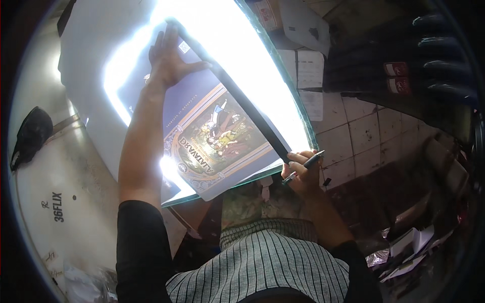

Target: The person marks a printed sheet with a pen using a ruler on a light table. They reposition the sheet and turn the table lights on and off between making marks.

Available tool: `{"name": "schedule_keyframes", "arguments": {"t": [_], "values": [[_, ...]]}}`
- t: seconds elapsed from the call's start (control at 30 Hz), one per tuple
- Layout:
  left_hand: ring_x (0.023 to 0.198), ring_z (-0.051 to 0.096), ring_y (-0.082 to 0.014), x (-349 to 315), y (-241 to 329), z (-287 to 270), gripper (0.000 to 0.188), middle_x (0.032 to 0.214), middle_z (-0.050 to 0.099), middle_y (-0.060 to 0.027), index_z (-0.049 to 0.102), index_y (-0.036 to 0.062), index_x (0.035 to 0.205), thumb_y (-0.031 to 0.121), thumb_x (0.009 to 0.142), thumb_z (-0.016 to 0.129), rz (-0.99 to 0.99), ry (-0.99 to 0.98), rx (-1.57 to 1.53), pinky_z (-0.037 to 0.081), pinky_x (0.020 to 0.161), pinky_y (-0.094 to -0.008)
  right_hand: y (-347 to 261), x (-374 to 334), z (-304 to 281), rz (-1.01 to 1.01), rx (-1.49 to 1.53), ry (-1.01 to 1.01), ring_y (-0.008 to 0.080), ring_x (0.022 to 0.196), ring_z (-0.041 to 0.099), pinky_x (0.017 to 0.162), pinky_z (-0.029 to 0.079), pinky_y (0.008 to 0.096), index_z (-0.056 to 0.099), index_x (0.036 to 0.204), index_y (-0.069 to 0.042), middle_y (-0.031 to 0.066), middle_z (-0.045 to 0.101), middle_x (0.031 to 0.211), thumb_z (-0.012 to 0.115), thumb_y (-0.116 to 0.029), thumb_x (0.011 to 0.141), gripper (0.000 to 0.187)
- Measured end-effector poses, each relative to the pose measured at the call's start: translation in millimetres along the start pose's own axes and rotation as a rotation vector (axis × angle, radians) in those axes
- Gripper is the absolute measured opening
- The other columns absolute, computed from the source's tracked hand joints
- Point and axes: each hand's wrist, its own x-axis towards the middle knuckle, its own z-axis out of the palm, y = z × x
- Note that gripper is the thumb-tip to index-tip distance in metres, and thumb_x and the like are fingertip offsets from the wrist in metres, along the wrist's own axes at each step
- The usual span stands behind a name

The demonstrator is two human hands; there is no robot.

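Note:
A printed sheet [214,134] with a purple border and an illustrated panel lies on a brightly lit glass-topped light table [268,70]. Along its right side runs a long dark straight strip [242,100], like a ruler, slanting from far left to near right. My left hand [171,65] presses flat on the far part of the sheet, fingers spread, thumb reaching to the strip. At the strip's near end is my right hand [305,177], its fingers closed round a dark pen [315,158] and touching the strip. Glare washes out parts of the table.
The greenish glass edge [305,113] bounds the table on the right. White papers [309,70] lie beyond it, beside a dark bulky covered thing [399,65]. A pale board [55,197] with a black bag-like item [33,134] is at left. Loose papers [411,245] sit lower right.

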Motion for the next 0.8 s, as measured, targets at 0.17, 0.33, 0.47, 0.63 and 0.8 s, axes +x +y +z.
{"name": "schedule_keyframes", "arguments": {"t": [0.17, 0.33, 0.47, 0.63, 0.8], "values": [[0.157, 0.000, -0.0372, 4, -2, 3, 0.150, 0.169, 0.010, -0.0187, 0.008, 0.0041, 0.161, 0.081, 0.054, 0.080, -0.033, -0.004, 0.056, 0.002, 0.125, -0.0552, 2, -1, -2, -0.006, 0.027, 0.017, 0.0223, 0.097, 0.063, 0.092, 0.039, 0.0436, 0.055, 0.107, -0.015, 0.0038, 0.069, 0.113, 0.083, -0.004, 0.069, 0.049], [0.157, -0.003, -0.0359, 3, 9, -33, 0.154, 0.170, 0.005, -0.0176, 0.004, 0.0047, 0.162, 0.081, 0.052, 0.081, -0.177, -0.198, 0.103, 0.003, 0.124, -0.0576, -8, 8, -3, 0.015, 0.045, -0.002, 0.0248, 0.095, 0.064, 0.087, 0.043, 0.0465, 0.057, 0.116, -0.012, 0.0083, 0.069, 0.110, 0.080, -0.017, 0.081, 0.042], [0.156, -0.007, -0.0351, 10, 29, -39, 0.159, 0.170, -0.005, -0.0161, -0.003, 0.0057, 0.162, 0.080, 0.051, 0.082, -0.274, -0.359, 0.077, 0.007, 0.124, -0.0615, 6, 47, -4, 0.197, 0.511, 0.232, 0.0197, 0.079, 0.066, 0.066, 0.052, 0.0314, 0.058, 0.129, -0.002, 0.0174, 0.069, 0.104, 0.058, -0.030, 0.103, 0.038], [0.156, -0.008, -0.0353, 16, 41, -63, 0.160, 0.170, -0.008, -0.0149, -0.004, 0.0028, 0.161, 0.079, 0.050, 0.083, -0.305, -0.466, 0.061, 0.014, 0.122, -0.0661, 26, 259, 69, 0.071, 0.536, 0.068, 0.0214, 0.092, 0.070, 0.078, 0.058, 0.0335, 0.066, 0.114, 0.001, 0.0138, 0.070, 0.104, 0.064, -0.016, 0.100, 0.022], [0.156, -0.007, -0.0353, 8, 33, -62, 0.158, 0.170, -0.007, -0.0134, -0.004, 0.0032, 0.161, 0.079, 0.052, 0.082, -0.302, -0.473, 0.025, 0.015, 0.121, -0.0676, 8, 394, 169, -0.082, 0.442, 0.017, 0.0146, 0.079, 0.073, 0.070, 0.057, 0.0293, 0.072, 0.106, -0.003, 0.0114, 0.076, 0.087, 0.072, -0.016, 0.093, 0.018]]}}
